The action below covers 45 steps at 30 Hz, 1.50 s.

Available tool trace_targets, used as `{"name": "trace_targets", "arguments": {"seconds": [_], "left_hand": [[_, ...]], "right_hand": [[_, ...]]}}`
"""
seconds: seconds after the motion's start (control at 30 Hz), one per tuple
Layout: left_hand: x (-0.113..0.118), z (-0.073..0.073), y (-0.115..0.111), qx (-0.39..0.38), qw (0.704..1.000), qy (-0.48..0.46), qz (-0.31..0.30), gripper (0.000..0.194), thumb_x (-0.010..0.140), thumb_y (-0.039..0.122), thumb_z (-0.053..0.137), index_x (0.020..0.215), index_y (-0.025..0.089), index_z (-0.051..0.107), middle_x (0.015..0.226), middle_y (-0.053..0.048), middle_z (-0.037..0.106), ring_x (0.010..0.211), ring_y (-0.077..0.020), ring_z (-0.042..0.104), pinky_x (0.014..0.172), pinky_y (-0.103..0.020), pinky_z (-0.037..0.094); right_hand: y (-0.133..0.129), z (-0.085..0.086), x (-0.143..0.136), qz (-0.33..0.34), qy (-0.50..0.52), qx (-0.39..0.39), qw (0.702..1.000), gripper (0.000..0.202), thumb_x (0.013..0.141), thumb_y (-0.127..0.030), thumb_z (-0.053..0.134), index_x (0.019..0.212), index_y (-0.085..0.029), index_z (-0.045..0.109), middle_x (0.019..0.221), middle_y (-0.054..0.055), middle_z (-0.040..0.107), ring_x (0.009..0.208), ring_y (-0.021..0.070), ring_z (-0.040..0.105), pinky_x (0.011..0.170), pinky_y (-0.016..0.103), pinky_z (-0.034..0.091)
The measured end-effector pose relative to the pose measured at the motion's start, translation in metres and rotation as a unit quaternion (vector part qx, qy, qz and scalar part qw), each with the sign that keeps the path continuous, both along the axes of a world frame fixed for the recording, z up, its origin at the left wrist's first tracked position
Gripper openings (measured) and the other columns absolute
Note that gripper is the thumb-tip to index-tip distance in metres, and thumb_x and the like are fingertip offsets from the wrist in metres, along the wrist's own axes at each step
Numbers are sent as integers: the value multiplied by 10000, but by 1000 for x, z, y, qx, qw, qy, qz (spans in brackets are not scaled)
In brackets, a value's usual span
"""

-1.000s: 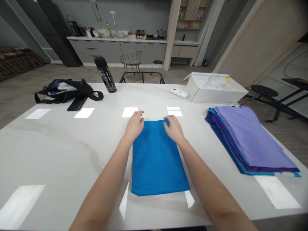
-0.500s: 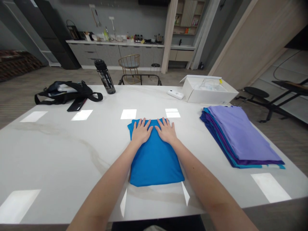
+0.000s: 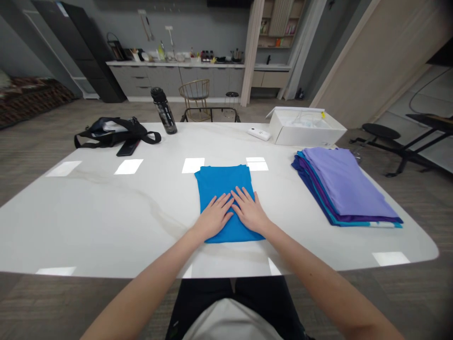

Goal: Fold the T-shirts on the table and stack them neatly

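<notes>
A blue folded cloth [image 3: 224,179] lies flat on the white table [image 3: 141,208], in front of my body. My left hand [image 3: 215,216] rests palm down on its lower left part, fingers spread. On the lower right part lies my right hand [image 3: 248,208], also palm down with its fingers apart. The fingertips of both hands nearly meet at the middle of the cloth. To the right is a stack of folded cloths [image 3: 350,184], light purple on top, with purple, dark blue and turquoise layers below.
At the back left are a black bag [image 3: 113,132], a phone [image 3: 128,147] and a dark bottle [image 3: 164,112]. A white open box [image 3: 304,132] and a small white device [image 3: 259,134] stand at the back right. Beyond the table are chairs and a kitchen counter.
Both hands have slid from the far edge of the blue cloth toward my body and closer together, still flat. The view has tilted down, showing more of my lap.
</notes>
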<state>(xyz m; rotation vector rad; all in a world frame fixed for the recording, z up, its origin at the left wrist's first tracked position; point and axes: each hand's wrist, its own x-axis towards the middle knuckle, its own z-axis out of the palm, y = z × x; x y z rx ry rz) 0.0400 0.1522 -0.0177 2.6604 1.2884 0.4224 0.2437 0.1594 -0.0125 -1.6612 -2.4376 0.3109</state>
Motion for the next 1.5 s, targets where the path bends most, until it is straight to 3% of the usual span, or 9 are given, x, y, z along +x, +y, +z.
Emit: {"name": "trace_targets", "arguments": {"seconds": [0.1,0.2,0.3,0.4,0.6,0.8,1.17,1.37,1.5], "left_hand": [[-14,3,-30,-65,997,-44,2,527,1053,417,383,1554,253,402,1646,-86,367,1539,-248,302,1273,-509,215],[-38,11,-56,-117,974,-155,118,490,1033,386,411,1506,261,441,1594,-96,438,1446,-236,448,1204,-432,362],[-59,15,-82,-186,919,-235,256,449,974,404,496,1390,234,494,1350,-110,614,1072,-215,673,968,-375,532],[-68,12,-103,-256,887,-246,296,466,893,434,605,1300,230,505,1091,-45,677,758,-171,648,798,-348,539],[-61,5,-113,-269,873,-307,267,537,826,311,656,1345,255,530,899,20,650,721,-145,595,772,-301,497],[-55,2,-118,-245,873,-357,223,586,882,287,629,1459,297,525,1224,-39,660,808,-133,590,734,-273,502],[-57,4,-109,-178,933,-270,158,554,917,277,614,1465,311,537,1049,-43,645,959,-199,583,858,-326,502],[-61,6,-100,-256,910,-262,194,577,879,336,648,1439,271,526,716,53,497,671,-154,509,697,-284,442],[-59,4,-106,-263,865,-341,257,636,819,339,692,1407,245,469,796,55,569,666,-132,548,705,-278,461]], "right_hand": [[-36,-1,11,-20,7,-8,1000,605,1053,-527,309,1605,-281,340,1688,56,255,1557,310,198,1230,623,141],[-63,3,35,-89,57,17,994,586,1019,-510,399,1527,-227,465,1587,136,436,1448,335,404,1161,542,332],[-86,8,60,-176,114,-19,978,472,974,-522,474,1301,-223,638,1225,145,675,1110,306,648,937,431,495],[-104,10,74,-212,124,-92,965,372,914,-557,556,1058,-241,692,969,84,691,861,256,668,767,372,494],[-113,2,78,-119,181,-103,971,243,830,-428,677,993,-249,680,931,36,673,818,211,621,764,338,478],[-114,2,79,-93,218,-101,966,324,857,-364,653,1167,-280,693,916,18,637,774,191,576,763,337,477],[-107,12,78,-114,216,-150,958,219,810,-393,652,950,-232,703,832,11,637,768,188,584,744,317,448],[-103,18,75,-117,193,-159,961,210,816,-436,640,811,-227,667,750,1,615,712,177,559,687,296,416],[-105,17,75,-125,192,-162,960,256,854,-474,601,777,-229,607,700,-10,588,664,168,522,642,289,380]]}}
